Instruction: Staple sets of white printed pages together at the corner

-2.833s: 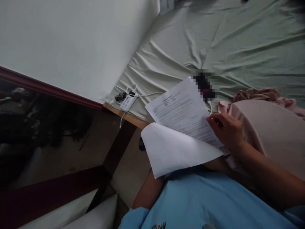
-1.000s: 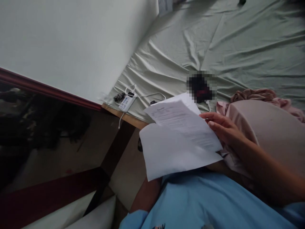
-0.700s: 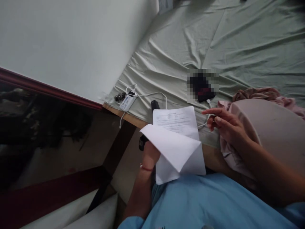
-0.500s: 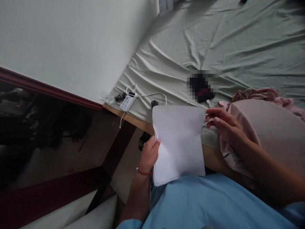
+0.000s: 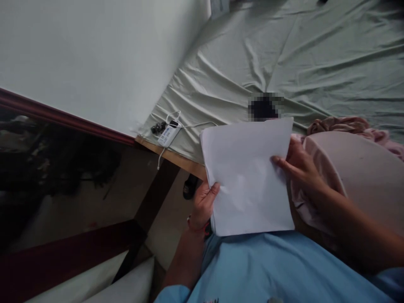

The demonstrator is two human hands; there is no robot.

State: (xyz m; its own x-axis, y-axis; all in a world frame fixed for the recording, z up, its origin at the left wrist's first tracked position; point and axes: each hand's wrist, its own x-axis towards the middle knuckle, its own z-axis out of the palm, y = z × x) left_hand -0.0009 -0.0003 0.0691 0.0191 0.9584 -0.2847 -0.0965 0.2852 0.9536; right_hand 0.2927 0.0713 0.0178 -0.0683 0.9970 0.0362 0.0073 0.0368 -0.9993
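Left hand (image 5: 204, 203): closed on the lower left edge of a stack of white paper sheets (image 5: 249, 176), thumb on the blank top face, fingers hidden beneath. A red band sits at that wrist. Right hand (image 5: 298, 168): grips the right edge of the same sheets, fingertips lying on the top face, palm behind the edge. The sheets are held flat, just above the person's lap and the near edge of the bed, blank side up; no print visible.

Light blue shirt (image 5: 271, 269) fills the lower view under the sheets. Pale pink pillow (image 5: 356, 176) lies just right of the right hand, with a bunched pink cloth (image 5: 341, 124) behind it. Green bedsheet (image 5: 284, 50), wrinkled, covers the bed. A dark pixelated object (image 5: 264, 107) lies on it just beyond the paper's top edge. Near the bed's corner: a white charger block (image 5: 168, 132) with cable, by the wall (image 5: 94, 54).
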